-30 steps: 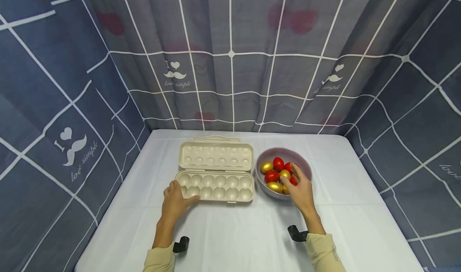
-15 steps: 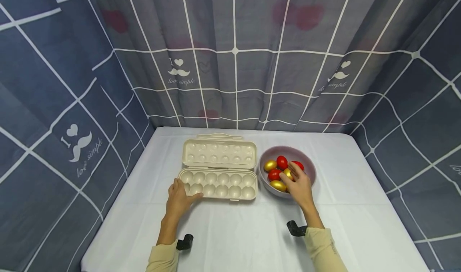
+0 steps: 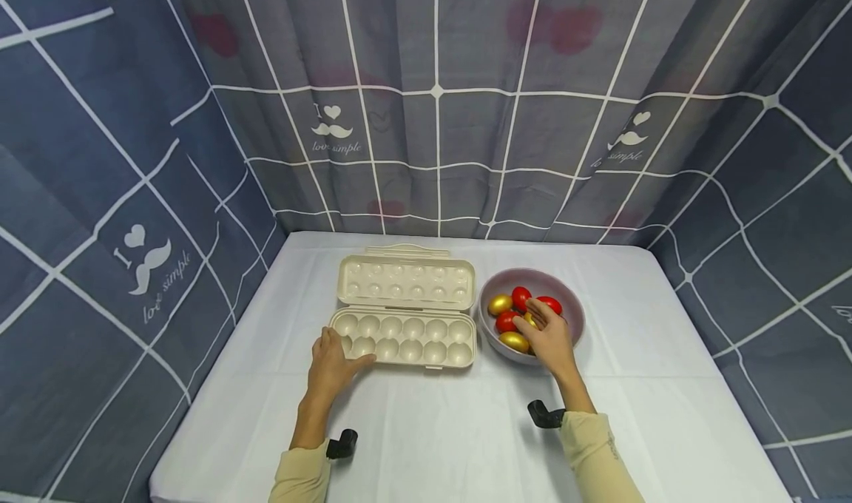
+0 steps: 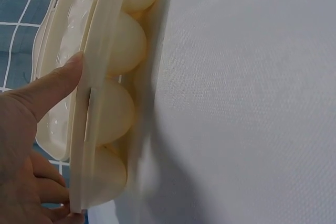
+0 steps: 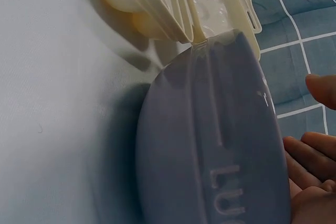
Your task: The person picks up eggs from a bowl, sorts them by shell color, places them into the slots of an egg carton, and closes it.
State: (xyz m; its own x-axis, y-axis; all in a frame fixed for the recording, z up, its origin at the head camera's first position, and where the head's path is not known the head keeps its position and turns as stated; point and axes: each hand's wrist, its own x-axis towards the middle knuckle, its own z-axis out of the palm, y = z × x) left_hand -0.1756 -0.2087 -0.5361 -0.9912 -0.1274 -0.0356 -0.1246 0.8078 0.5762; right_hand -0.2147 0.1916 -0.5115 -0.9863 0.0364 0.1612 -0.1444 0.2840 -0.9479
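A cream egg box (image 3: 402, 364) lies with its lid (image 3: 406, 274) folded back, its round hollows bare. My left hand (image 3: 328, 366) grips the box's left end, thumb on the front rim (image 4: 76, 66) and fingers round the side. To the right stands a mauve bowl (image 3: 489, 287) with several shiny red and gold eggs. My right hand (image 3: 552, 344) hovers over the bowl's right part, thumb and fingertips apart around a gold egg (image 3: 530, 319). In the right wrist view, the bowl wall (image 5: 210, 129) hides the eggs, and nothing shows between thumb and fingers.
A white cloth covers the table (image 3: 433, 429). Dark checked curtains (image 3: 433, 133) hang behind and at both sides. The bowl stands close to the egg box's right end.
My right hand has shifted slightly left and inward over the bowl, its thumb and fingers a little closer to the gold egg. My left hand keeps its hold. The head view has tilted slightly.
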